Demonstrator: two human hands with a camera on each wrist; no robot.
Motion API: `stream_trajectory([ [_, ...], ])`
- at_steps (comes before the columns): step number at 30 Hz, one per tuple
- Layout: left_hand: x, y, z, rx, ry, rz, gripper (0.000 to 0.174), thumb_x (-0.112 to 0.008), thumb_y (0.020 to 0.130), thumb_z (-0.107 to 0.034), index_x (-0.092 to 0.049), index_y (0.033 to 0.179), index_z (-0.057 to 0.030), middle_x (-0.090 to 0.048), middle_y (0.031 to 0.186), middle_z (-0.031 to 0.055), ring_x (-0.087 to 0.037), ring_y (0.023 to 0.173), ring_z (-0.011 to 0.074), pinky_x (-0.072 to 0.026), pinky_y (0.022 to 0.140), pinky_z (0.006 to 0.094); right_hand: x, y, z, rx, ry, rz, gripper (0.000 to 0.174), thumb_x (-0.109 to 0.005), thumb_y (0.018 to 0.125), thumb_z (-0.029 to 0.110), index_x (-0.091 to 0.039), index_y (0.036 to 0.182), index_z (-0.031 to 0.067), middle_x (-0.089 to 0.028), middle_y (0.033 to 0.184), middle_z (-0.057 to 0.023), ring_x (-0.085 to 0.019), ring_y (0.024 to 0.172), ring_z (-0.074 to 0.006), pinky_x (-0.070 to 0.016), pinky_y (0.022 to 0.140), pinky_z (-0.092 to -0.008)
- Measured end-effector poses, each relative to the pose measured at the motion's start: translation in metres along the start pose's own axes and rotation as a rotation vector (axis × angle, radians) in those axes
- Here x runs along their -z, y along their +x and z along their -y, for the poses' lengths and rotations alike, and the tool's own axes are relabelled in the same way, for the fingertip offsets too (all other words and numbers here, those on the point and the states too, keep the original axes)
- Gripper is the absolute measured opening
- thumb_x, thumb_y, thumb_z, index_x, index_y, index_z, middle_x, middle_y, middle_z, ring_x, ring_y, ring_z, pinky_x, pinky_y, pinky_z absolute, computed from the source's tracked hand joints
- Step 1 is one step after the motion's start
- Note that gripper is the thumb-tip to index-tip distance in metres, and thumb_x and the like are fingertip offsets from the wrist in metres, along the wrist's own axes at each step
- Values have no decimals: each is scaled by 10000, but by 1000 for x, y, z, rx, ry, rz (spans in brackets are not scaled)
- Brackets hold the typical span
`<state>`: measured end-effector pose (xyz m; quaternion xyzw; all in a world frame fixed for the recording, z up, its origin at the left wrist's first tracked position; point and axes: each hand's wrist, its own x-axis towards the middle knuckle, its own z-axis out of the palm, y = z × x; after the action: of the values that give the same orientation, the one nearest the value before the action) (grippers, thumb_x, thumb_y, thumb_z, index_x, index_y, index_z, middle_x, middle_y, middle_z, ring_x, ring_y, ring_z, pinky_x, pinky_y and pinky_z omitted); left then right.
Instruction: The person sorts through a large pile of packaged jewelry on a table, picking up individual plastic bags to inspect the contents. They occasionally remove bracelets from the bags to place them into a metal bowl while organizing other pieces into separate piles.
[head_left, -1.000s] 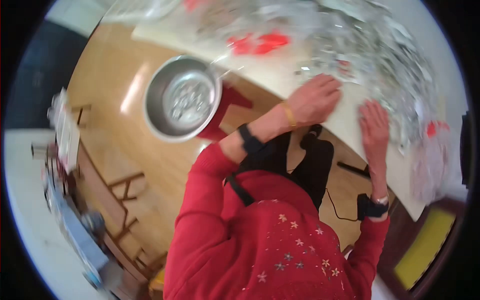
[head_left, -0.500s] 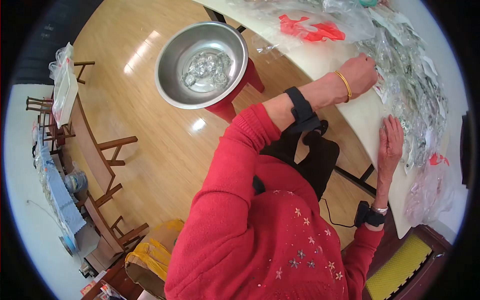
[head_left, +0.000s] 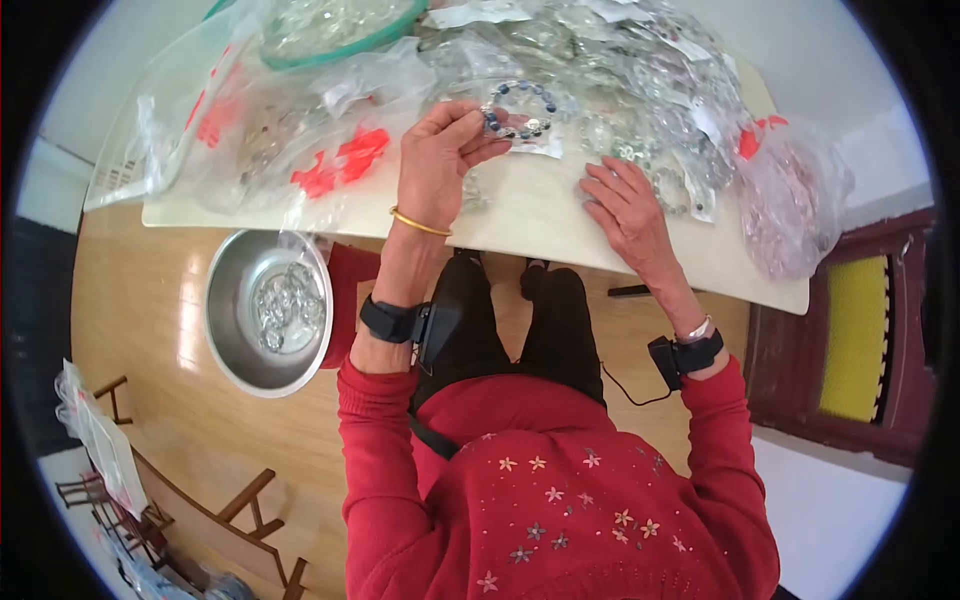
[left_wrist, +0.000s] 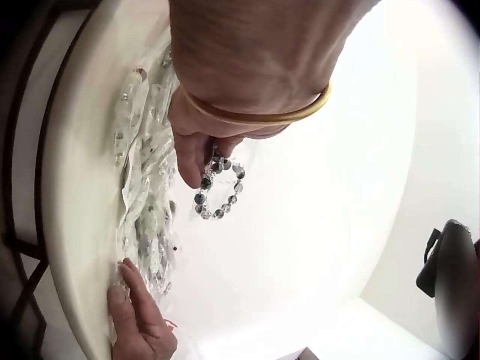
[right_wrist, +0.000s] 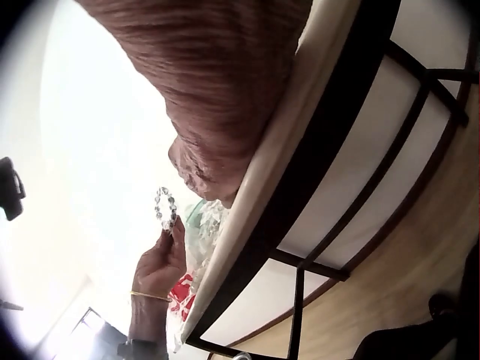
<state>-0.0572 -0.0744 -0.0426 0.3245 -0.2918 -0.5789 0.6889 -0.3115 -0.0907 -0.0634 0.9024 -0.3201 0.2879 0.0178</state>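
Pinched between the thumb and fingers of my left hand [head_left: 438,160], a beaded bracelet [head_left: 549,104] of dark blue and clear beads is held up over the table. In the left wrist view the bracelet [left_wrist: 201,199] hangs as a ring below the fingertips. My right hand [head_left: 632,215] rests on the table top with its fingers spread loosely. Close to its fingertips is another bracelet [head_left: 670,190] with a white tag. A large pile of clear-wrapped bracelets [head_left: 600,75] lies beyond both hands.
A steel basin [head_left: 222,330] with clear-wrapped pieces inside stands on a red stool [head_left: 348,290] at the left. Plastic bags with red handles [head_left: 345,162] lie at the table's left. A green-rimmed basket [head_left: 350,48] sits behind them, and a filled bag [head_left: 790,200] at the right end.
The head view has swung round to face the table. My left hand, earlier at the pile's edge, now holds up the beaded bracelet. The right hand stays on the table beside the pile.
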Motion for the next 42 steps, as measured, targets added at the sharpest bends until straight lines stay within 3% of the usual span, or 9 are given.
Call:
stream_trajectory([
  [5, -4, 4, 11, 98, 65, -35, 110, -532, 889, -36, -587, 954, 33, -643, 860, 97, -652, 724, 188, -586, 690, 337, -4, -10, -6, -40, 5, -176, 211, -662, 796, 57, -649, 1004, 34, -649, 1048, -123, -603, 1015, -309, -485, 872, -352],
  [14, -24, 5, 38, 227, 341, 17, 190, -529, 886, -34, -569, 1041, 69, -638, 889, 108, -638, 694, 171, -582, 698, 311, -5, -20, -25, -566, 372, -531, 153, -579, 904, 82, -624, 1008, -20, -650, 829, -78, -636, 727, -118, -482, 644, -230],
  [18, -36, 7, 57, 33, 409, 14, 289, -541, 874, -37, -537, 1138, 81, -632, 956, 117, -635, 742, 176, -561, 701, 298, -5, -22, -32, -645, 549, -563, 172, -563, 921, 98, -621, 1018, -31, -639, 820, -33, -596, 710, -79, -473, 629, -216],
  [26, -46, -2, 63, -465, 1224, 36, 424, -577, 803, -12, -518, 1223, 6, -600, 1074, 198, -614, 862, 300, -504, 742, 367, -8, -23, -42, -741, 749, -583, 184, -561, 926, 126, -625, 1023, -17, -610, 791, -23, -564, 671, -86, -496, 586, -220],
  [29, -48, -1, 63, -1042, 1572, -5, 445, -580, 789, -23, -512, 1227, 1, -587, 1065, 229, -596, 864, 340, -491, 755, 383, -1, -21, -39, -778, 852, -578, 189, -559, 928, 139, -623, 1022, -12, -599, 776, -21, -560, 648, -87, -497, 555, -228],
  [34, -63, -19, 62, -1153, 1541, 98, 402, -585, 830, -62, -503, 1215, 19, -596, 1086, 201, -624, 811, 282, -499, 696, 346, 4, -16, -23, -873, 1057, -539, 167, -557, 929, 150, -618, 975, 1, -593, 754, -30, -550, 604, -86, -478, 517, -234],
  [36, -87, -29, 69, 151, 732, 244, 319, -577, 870, -86, -534, 1166, 26, -605, 1089, 155, -635, 744, 219, -510, 652, 303, 3, -18, -30, -861, 1109, -550, 149, -557, 928, 144, -614, 945, 8, -592, 741, -32, -549, 590, -84, -469, 508, -239],
  [39, -101, -31, 80, 446, 288, 204, 255, -546, 897, -68, -558, 1131, 34, -619, 1056, 119, -628, 691, 159, -512, 627, 265, 6, -18, -27, -757, 960, -493, 137, -554, 922, 136, -601, 941, 8, -612, 765, -41, -572, 621, -87, -477, 558, -242],
  [42, -94, -23, 90, 383, 279, 247, 239, -529, 888, -31, -577, 1111, 39, -616, 1072, 121, -631, 740, 166, -517, 663, 263, 18, -25, -21, -680, 836, -477, 148, -554, 919, 138, -596, 965, 4, -627, 795, -45, -596, 679, -97, -485, 606, -247],
])
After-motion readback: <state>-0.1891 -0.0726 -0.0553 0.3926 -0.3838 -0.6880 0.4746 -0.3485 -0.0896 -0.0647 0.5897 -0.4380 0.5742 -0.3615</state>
